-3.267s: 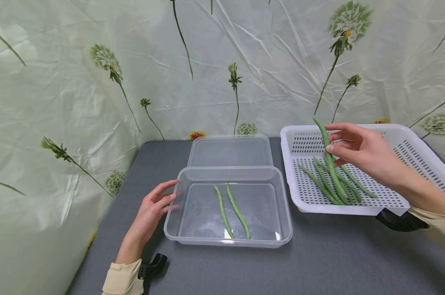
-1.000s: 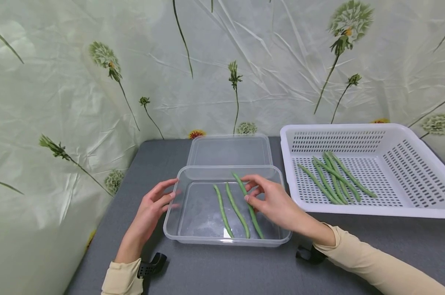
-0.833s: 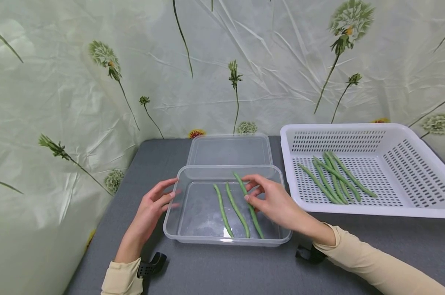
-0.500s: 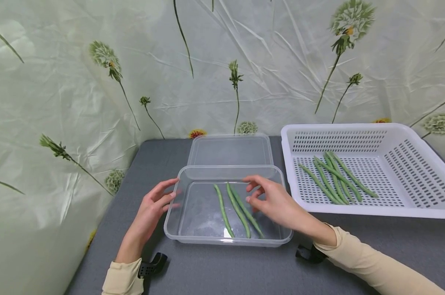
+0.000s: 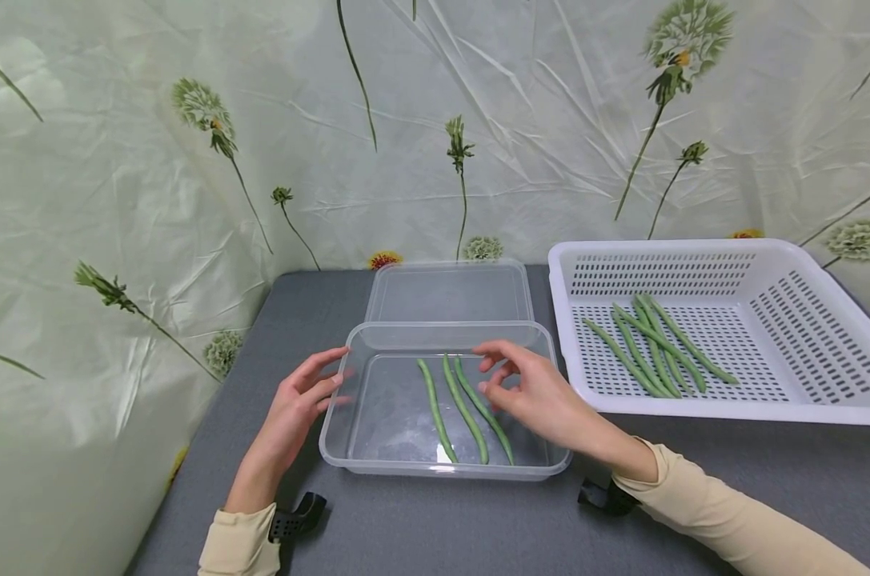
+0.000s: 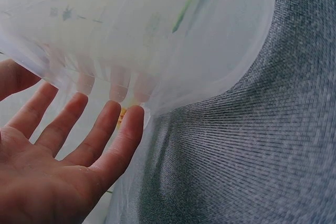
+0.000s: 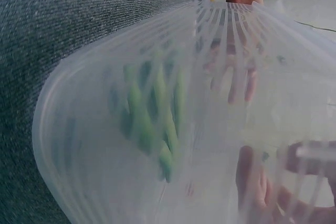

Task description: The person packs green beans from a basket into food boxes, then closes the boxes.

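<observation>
A person sits at a grey table [image 5: 420,528] with a clear plastic box [image 5: 445,472] in front of them and a white slotted basket [image 5: 823,320] to the right of it. Three long green beans [image 5: 466,408] lie side by side on the floor of the box, running front to back. The right hand [image 5: 539,392] hovers inside the box just beside the rightmost bean, its fingers loosely curled and holding nothing; it seems to have just let that bean go. The left hand [image 5: 290,412] rests against the box's left wall with fingers straight and spread, steadying it; the left wrist view shows the fingertips [image 6: 128,116] touching the plastic. A handful of other beans [image 5: 651,344] lies in a loose bunch on the floor of the basket, well apart from either hand. The box's clear lid [image 5: 449,292] lies flat behind the box. The step in hand looks like moving beans one at a time from basket to box, with one placement finished. The next move probably calls for reaching the right hand across to the basket and pinching a single bean out of the bunch.
</observation>
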Tool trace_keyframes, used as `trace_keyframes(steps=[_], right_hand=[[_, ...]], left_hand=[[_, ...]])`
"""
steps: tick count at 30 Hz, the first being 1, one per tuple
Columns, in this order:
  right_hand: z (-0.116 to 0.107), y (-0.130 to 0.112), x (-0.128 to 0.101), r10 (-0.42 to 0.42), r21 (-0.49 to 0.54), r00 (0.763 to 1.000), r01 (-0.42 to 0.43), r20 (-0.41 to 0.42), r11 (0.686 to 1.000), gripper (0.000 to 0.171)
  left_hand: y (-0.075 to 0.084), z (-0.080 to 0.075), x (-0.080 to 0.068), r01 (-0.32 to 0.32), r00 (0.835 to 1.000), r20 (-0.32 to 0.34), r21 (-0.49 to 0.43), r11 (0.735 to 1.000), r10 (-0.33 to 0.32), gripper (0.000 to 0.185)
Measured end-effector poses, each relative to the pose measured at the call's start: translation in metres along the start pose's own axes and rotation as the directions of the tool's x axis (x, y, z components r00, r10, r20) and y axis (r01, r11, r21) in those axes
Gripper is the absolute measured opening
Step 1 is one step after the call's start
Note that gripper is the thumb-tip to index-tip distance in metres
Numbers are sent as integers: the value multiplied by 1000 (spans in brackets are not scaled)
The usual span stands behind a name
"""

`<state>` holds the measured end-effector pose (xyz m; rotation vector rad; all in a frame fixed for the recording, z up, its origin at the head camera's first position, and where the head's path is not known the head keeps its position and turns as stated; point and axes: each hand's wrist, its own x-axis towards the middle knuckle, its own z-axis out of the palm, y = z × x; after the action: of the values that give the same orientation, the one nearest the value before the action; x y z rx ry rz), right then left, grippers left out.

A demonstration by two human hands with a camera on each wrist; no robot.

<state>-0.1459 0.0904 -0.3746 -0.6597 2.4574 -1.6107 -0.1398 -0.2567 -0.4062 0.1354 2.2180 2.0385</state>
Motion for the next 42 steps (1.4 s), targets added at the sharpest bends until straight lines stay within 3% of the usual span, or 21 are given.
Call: trace_keyframes(steps=[5, 9, 16, 23, 26, 32, 37, 42], right_hand=[[-1, 0, -1, -23, 44, 1000, 23, -9, 999, 44], [0, 1, -3, -94, 103, 995, 95, -21, 990, 42], [2, -1, -7, -233, 80, 970, 238, -72, 968, 39], [-4, -11, -12, -302, 116, 948, 313, -106, 943, 43], [-9, -15, -16, -295, 175, 951, 308, -97, 935, 45], [-25, -21, -24, -213, 298, 976, 218, -47, 929, 45], [-42, -25, -30, -185, 284, 983, 184, -25, 941, 47], [-61, -27, -38, -181, 197, 983, 179, -10, 964, 50]], left_hand=[[1, 0, 0, 0, 1000, -1, -1, 1000, 0, 46], [1, 0, 0, 0, 1000, 0, -1, 1000, 0, 46], [0, 0, -1, 8, 1000, 0, 2, 1000, -8, 47], [-1, 0, -2, -3, 1000, -2, 4, 1000, 3, 47], [-1, 0, -3, -5, 1000, 0, 4, 1000, 5, 48], [-1, 0, -2, -3, 1000, 2, 9, 1000, 3, 48], [0, 0, -1, -4, 1000, 6, -2, 1000, 4, 48], [-1, 0, -1, -4, 1000, 10, -3, 1000, 4, 48]])
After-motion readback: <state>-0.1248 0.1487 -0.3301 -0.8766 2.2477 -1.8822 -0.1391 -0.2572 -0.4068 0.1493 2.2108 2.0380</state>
